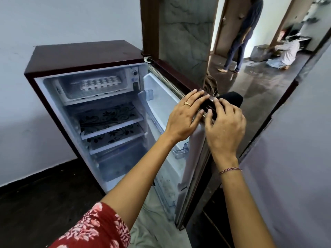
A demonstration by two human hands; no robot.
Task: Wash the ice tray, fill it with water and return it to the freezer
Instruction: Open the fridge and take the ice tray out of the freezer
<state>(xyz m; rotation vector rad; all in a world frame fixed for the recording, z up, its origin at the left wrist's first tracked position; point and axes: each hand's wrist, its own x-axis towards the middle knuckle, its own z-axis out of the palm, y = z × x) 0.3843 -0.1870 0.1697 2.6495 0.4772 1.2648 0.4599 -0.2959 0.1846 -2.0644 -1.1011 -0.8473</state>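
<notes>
My left hand [184,119] lies flat and my right hand [225,126] rests bent fingertips on the top edge of the open maroon fridge door [161,99], gripping nothing. Beyond, the white plastic ice tray [99,83] sits in the freezer compartment [75,97]; I cannot make out what its cells hold.

The fridge [84,56] stands open, and the white ice tray [100,83] lies in its top freezer compartment [71,94]. The left hand [185,116] and right hand [226,127] rest side by side on the top edge of the door [161,104].
</notes>
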